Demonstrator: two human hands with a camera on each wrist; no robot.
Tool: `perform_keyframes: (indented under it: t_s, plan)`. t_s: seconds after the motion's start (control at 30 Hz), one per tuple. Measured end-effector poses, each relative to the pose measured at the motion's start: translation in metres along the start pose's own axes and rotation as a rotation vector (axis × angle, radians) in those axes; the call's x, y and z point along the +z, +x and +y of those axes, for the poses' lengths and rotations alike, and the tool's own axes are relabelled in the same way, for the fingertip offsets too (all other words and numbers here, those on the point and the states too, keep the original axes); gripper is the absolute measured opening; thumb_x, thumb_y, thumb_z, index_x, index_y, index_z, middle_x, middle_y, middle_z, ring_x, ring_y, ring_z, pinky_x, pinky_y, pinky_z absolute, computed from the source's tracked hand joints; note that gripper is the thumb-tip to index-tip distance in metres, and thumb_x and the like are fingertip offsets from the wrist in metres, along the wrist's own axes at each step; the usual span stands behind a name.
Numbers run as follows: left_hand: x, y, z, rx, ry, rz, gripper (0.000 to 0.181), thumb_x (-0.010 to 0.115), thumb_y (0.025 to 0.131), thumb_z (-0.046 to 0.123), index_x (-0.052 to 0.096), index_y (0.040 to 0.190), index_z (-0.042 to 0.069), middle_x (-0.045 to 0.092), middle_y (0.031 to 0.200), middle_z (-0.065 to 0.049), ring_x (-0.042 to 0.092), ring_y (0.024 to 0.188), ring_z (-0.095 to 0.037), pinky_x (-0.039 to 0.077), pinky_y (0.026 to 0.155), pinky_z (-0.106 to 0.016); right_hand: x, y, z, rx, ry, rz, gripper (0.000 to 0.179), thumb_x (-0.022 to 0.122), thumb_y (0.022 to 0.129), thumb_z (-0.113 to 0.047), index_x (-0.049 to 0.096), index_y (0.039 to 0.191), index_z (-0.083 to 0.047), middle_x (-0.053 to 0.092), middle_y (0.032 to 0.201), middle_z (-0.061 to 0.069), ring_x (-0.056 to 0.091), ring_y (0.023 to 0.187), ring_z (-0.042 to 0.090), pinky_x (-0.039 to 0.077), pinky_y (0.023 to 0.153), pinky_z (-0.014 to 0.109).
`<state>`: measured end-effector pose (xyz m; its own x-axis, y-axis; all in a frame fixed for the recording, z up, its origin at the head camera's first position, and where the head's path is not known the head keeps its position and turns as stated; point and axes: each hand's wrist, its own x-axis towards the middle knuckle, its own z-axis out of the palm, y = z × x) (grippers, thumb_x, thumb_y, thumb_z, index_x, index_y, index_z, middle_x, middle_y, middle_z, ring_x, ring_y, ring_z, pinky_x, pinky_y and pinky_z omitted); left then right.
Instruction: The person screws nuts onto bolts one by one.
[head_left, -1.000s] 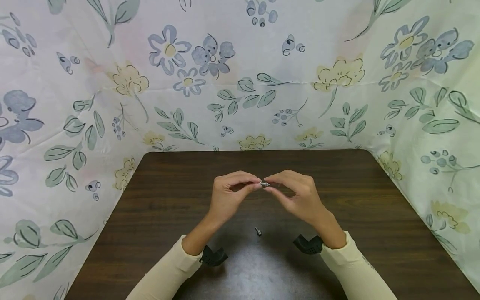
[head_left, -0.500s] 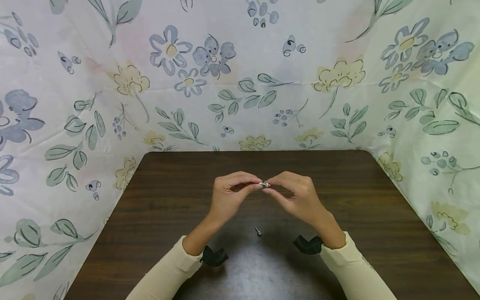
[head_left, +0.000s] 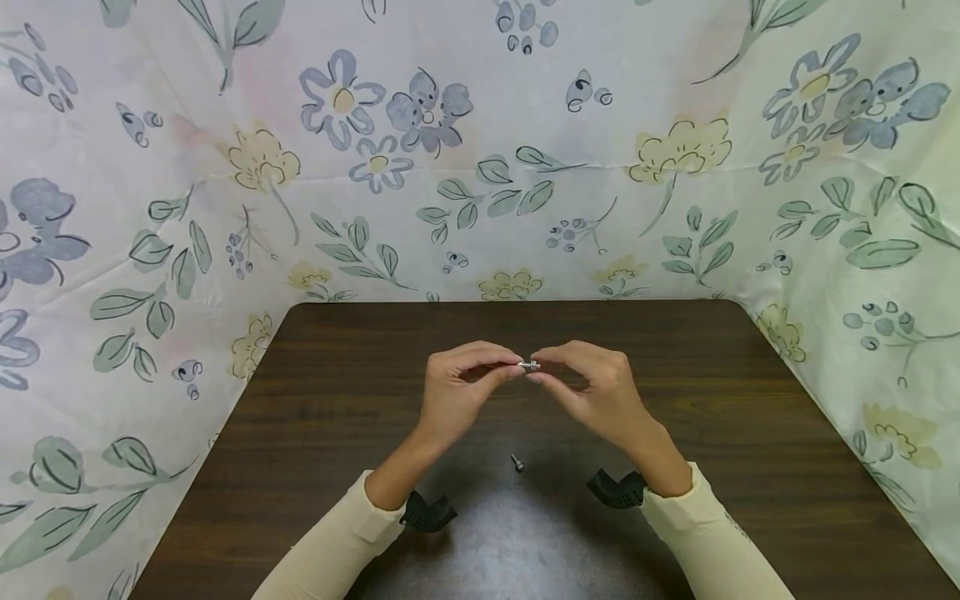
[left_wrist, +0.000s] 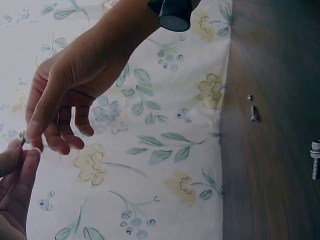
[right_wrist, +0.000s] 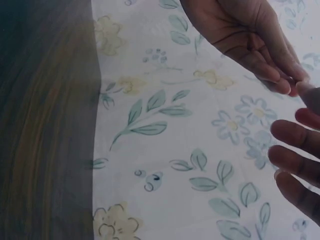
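A small silver bolt point(head_left: 529, 366) with a wider nut or collar near its right end is held level above the table, between both hands. My left hand point(head_left: 459, 390) pinches its left end between thumb and fingers. On the other side, the thumb and index finger of my right hand point(head_left: 600, 392) are at the wider end, one above and one below. A second bolt point(head_left: 517, 463) lies on the table nearer to me. In the left wrist view, a bolt with a nut on its shank point(left_wrist: 315, 159), a smaller bolt point(left_wrist: 254, 114) and a tiny metal piece point(left_wrist: 250, 97) lie on the tabletop.
The dark wooden table point(head_left: 337, 467) spreads under both arms. Floral cloth point(head_left: 480, 208) hangs behind it and along both sides. Black wrist mounts sit at both wrists, the left mount point(head_left: 429, 512) and the right mount point(head_left: 617, 490) close above the table.
The fingertips of my right hand shift slightly around the bolt's wider end, the index finger lifting a little. My left hand stays almost still, and the bolt on the table has not moved.
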<state>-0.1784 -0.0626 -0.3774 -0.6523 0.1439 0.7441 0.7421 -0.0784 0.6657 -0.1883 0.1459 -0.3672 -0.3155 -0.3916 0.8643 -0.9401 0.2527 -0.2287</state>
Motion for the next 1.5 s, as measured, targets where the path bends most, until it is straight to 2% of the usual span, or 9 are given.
perform_keyframes:
  t_s: [0.13, 0.3, 0.57, 0.8, 1.03, 1.27, 1.5]
  plan:
    - [0.0001, -0.0018, -0.0017, -0.011, -0.01, 0.002, 0.011, 0.078, 0.084, -0.006, 0.079, 0.093, -0.001, 0.075, 0.091, -0.012, 0.073, 0.077, -0.021, 0.062, 0.064, -0.038, 0.0, -0.0004, 0.0001, -0.003, 0.006, -0.003, 0.023, 0.074, 0.095, -0.022, 0.076, 0.106, -0.001, 0.076, 0.093, 0.007, 0.07, 0.071, 0.016, 0.055, 0.064, 0.021]
    - [0.0004, -0.0024, -0.0023, -0.014, -0.016, -0.009, 0.011, 0.079, 0.084, -0.005, 0.079, 0.094, 0.001, 0.076, 0.092, -0.01, 0.073, 0.077, -0.023, 0.061, 0.063, -0.044, -0.0003, -0.0019, 0.0011, -0.026, -0.01, -0.004, 0.02, 0.074, 0.095, -0.019, 0.077, 0.104, -0.002, 0.076, 0.091, 0.006, 0.07, 0.073, 0.014, 0.054, 0.061, 0.022]
    - [0.0017, -0.0034, -0.0007, -0.018, -0.03, -0.028, 0.01, 0.079, 0.084, -0.004, 0.079, 0.094, 0.0, 0.076, 0.091, -0.011, 0.073, 0.078, -0.025, 0.062, 0.066, -0.037, -0.0002, -0.0034, 0.0009, -0.04, -0.001, 0.005, 0.024, 0.069, 0.099, -0.026, 0.077, 0.097, -0.004, 0.076, 0.09, 0.005, 0.073, 0.078, 0.017, 0.06, 0.07, 0.028]
    - [0.0033, -0.0054, -0.0003, -0.031, -0.038, -0.032, 0.01, 0.079, 0.085, -0.004, 0.079, 0.094, -0.001, 0.076, 0.091, -0.012, 0.073, 0.077, -0.024, 0.062, 0.065, -0.04, 0.001, -0.0049, -0.0002, -0.028, 0.001, 0.023, 0.027, 0.066, 0.101, -0.027, 0.078, 0.092, -0.005, 0.075, 0.089, 0.004, 0.072, 0.079, 0.018, 0.059, 0.071, 0.028]
    - [0.0027, -0.0028, -0.0007, -0.018, -0.021, -0.002, 0.009, 0.079, 0.084, -0.005, 0.078, 0.093, -0.001, 0.076, 0.089, -0.012, 0.072, 0.076, -0.019, 0.062, 0.065, -0.034, 0.0003, -0.0021, -0.0023, 0.047, -0.024, 0.001, 0.034, 0.067, 0.099, -0.035, 0.075, 0.105, -0.003, 0.075, 0.1, 0.005, 0.071, 0.083, 0.017, 0.056, 0.073, 0.02]
    - [0.0019, -0.0023, -0.0015, -0.025, -0.036, 0.002, 0.009, 0.079, 0.085, -0.004, 0.079, 0.094, -0.001, 0.076, 0.09, -0.013, 0.074, 0.077, -0.026, 0.062, 0.066, -0.036, -0.0008, -0.0005, -0.0032, -0.009, -0.023, 0.008, 0.019, 0.076, 0.094, -0.017, 0.076, 0.104, -0.001, 0.076, 0.097, 0.008, 0.073, 0.082, 0.021, 0.059, 0.072, 0.025]
    - [0.0025, -0.0027, -0.0018, -0.031, -0.037, -0.006, 0.009, 0.079, 0.085, -0.003, 0.079, 0.094, 0.0, 0.076, 0.091, -0.012, 0.074, 0.077, -0.027, 0.062, 0.066, -0.036, 0.0005, -0.0005, -0.0011, -0.023, -0.008, 0.011, 0.021, 0.07, 0.098, -0.023, 0.077, 0.099, -0.003, 0.076, 0.093, 0.006, 0.073, 0.081, 0.019, 0.059, 0.073, 0.028]
